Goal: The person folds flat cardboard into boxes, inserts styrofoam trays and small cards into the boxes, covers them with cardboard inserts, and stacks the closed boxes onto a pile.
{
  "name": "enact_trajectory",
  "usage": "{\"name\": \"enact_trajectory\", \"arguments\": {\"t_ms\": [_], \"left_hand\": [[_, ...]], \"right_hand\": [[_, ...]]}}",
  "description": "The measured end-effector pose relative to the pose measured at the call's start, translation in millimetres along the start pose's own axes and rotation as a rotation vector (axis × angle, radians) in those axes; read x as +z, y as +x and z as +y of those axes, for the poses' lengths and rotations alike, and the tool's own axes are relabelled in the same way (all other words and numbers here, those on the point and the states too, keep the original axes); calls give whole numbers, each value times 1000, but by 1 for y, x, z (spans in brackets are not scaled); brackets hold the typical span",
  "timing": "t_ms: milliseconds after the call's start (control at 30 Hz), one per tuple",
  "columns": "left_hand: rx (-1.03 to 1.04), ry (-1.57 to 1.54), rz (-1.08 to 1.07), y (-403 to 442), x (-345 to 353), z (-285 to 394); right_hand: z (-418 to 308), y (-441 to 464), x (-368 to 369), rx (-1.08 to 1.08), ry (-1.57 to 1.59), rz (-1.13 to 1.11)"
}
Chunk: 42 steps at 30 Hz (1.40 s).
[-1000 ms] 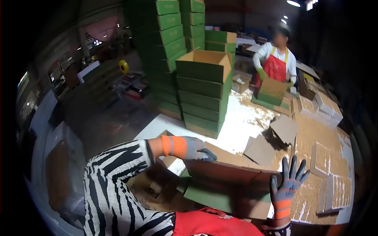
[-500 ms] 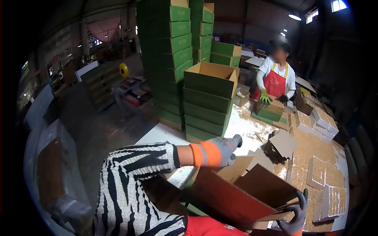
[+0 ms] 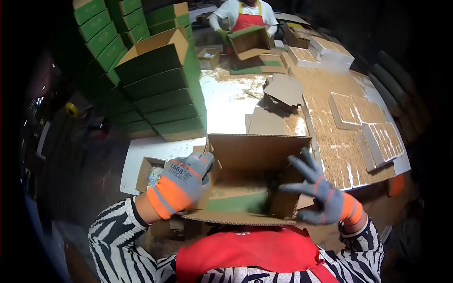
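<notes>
An open cardboard box stands in front of me at the table's near edge, against my red apron, its brown inside facing up. My left hand, in a grey and orange glove, is closed on the box's left side. At the right side, my right hand in the matching glove has its fingers spread, some of them over the box's opening. Whether its fingertips touch the cardboard I cannot tell. Part of the box's floor shows a green patch.
Stacked green boxes rise at the left. Flat cardboard pieces lie beyond my box. White-edged blocks sit on the right. A small carton is near my left wrist. Across the table, a co-worker in a red apron holds another box.
My view has swung right and down. My left hand has come back to the box's left side, and the box now sits squarely before me. The co-worker's box is now tilted up.
</notes>
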<state>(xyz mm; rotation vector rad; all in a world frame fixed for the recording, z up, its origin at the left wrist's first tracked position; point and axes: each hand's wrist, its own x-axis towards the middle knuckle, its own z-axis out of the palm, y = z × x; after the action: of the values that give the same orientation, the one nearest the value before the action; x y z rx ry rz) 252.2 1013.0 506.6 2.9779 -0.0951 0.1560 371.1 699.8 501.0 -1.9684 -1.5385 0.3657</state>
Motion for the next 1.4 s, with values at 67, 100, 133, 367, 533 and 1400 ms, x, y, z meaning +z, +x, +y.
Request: {"name": "enact_trajectory", "arguments": {"t_ms": [67, 100, 133, 367, 533, 1400], "left_hand": [[-21, -160, -33, 13, 12, -1], [-14, -212, -164, 21, 23, 0], [-4, -260, -289, 32, 35, 3], [-36, -1530, -699, 43, 66, -55], [261, -1472, -347, -10, 63, -50], [-269, -212, 448, 26, 106, 3]], "right_hand": [[-12, 14, 16, -27, -40, -60], [-15, 22, 25, -40, -59, -78], [-15, 31, 34, -86, -23, -142], [42, 11, 69, 32, 64, -42], [42, 15, 68, 156, 332, 178], [65, 31, 62, 154, -786, 403]]}}
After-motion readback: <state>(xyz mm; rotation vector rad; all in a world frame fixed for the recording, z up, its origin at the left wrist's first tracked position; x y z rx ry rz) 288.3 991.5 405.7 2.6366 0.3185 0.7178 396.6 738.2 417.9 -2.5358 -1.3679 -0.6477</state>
